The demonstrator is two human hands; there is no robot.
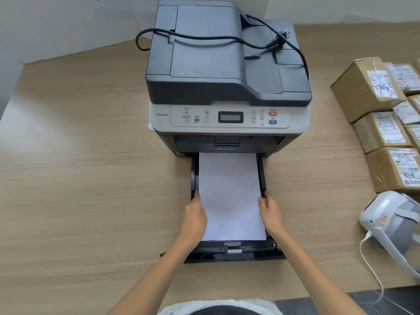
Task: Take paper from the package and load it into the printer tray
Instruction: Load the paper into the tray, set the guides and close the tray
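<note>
A grey and black printer [227,71] stands on the wooden table. Its black paper tray [234,252] is pulled out toward me. A stack of white paper [229,196] lies flat in the tray, its far end under the printer body. My left hand [194,218] grips the paper's left edge. My right hand [270,215] grips its right edge. Both sets of fingers curl around the stack's sides beside the tray's guide rails. No paper package is in view.
A black power cable with plug [276,40] lies on top of the printer. Several taped cardboard parcels [368,92] are stacked at the right. A white label printer [391,226] with a white cord sits at the right front. A white wall runs along the table's back.
</note>
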